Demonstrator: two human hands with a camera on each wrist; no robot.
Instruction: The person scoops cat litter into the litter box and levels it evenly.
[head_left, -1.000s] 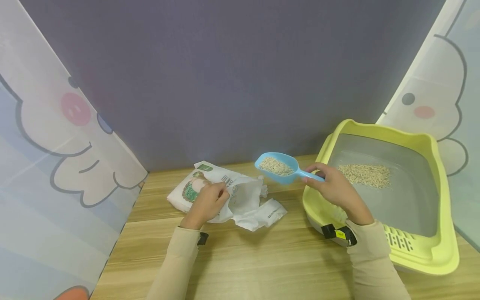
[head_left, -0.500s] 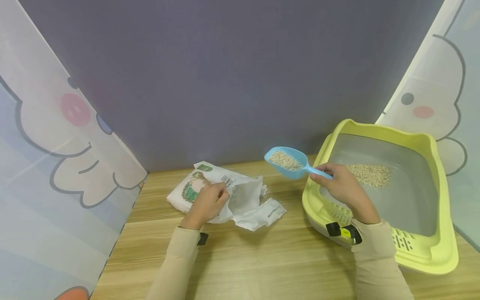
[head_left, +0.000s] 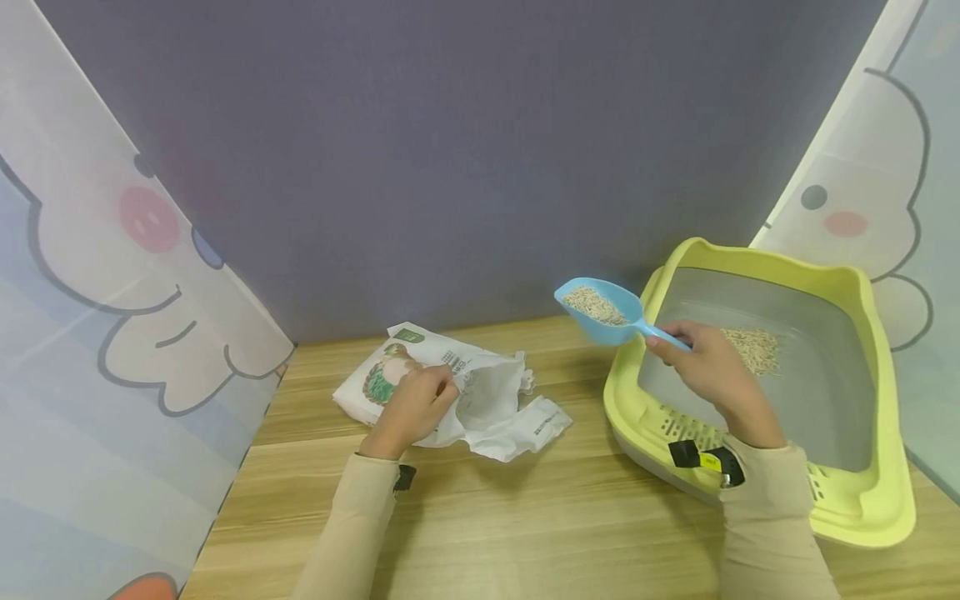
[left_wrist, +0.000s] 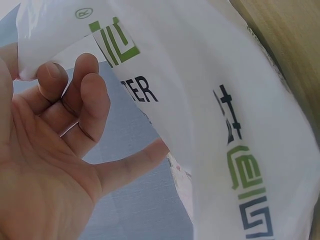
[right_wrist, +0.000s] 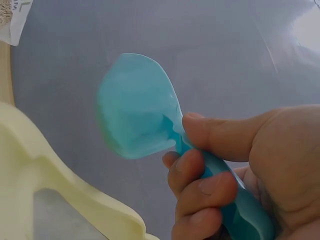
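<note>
A white litter bag [head_left: 487, 400] with printed lettering lies on its side, its torn mouth facing right. My left hand [head_left: 415, 404] holds the upper layer at the mouth; in the left wrist view its fingers [left_wrist: 95, 92] are curled beside the lifted plastic [left_wrist: 165, 45]. With my right hand [head_left: 712, 371] I grip the handle of a light blue scoop [head_left: 611, 333], thumb along the top. Pale pellets [head_left: 592, 305] fill part of its bowl. The scoop is level, in the air by the left rim of a yellow litter box [head_left: 888, 408]. In the right wrist view the scoop's underside [right_wrist: 135, 105] shows.
Inside the box, a patch of pellets [head_left: 753, 350] lies on the grey floor [head_left: 810, 417], partly hidden behind my right hand. A slotted ledge [head_left: 690, 429] runs along the box's near side. Behind the wooden table [head_left: 487, 525] stands a dark grey panel [head_left: 465, 167], with cartoon-printed panels on both sides.
My right hand has moved right and slightly away from me, carrying the loaded scoop from near the bag to the box's left rim. The left hand and the bag stay in place.
</note>
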